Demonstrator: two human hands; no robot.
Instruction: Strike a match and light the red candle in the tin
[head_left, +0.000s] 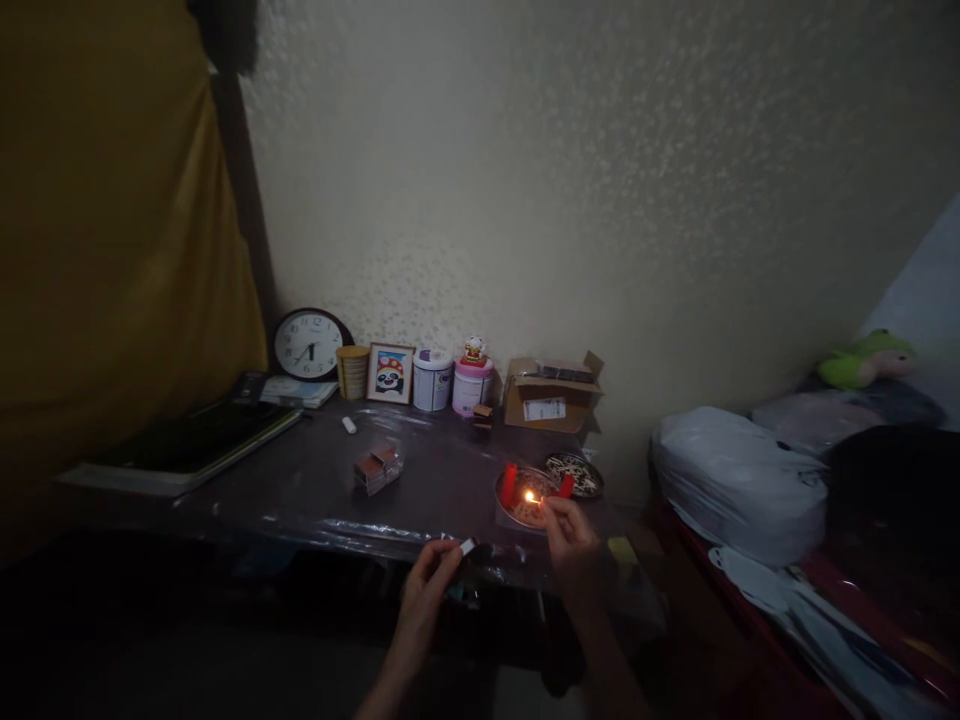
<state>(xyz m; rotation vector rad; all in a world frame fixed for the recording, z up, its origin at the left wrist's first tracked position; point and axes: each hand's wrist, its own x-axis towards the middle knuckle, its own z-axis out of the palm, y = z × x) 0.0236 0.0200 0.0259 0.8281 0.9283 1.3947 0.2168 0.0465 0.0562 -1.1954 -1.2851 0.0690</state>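
Observation:
Between the thumb and fingers of my right hand (570, 535) is a burning match (534, 499), its flame over a round metal tray (517, 514). A red candle (509, 486) stands at the tray's left side, and a second red candle (566, 486) is at its right, near my fingers. My left hand (431, 580) pinches a small matchbox (468, 546) in front of the table's near edge. Behind the tray lies another round dish (574, 474) with a speckled surface.
On the table (442, 478) are a clear-wrapped pack (378, 468), a white object (349, 425) and a laptop-like flat item (202, 450). Along the wall stand a clock (308, 344), cup (352, 374), picture frame (390, 374), tins (432, 382) and cardboard box (551, 398). Bags (739, 485) lie right.

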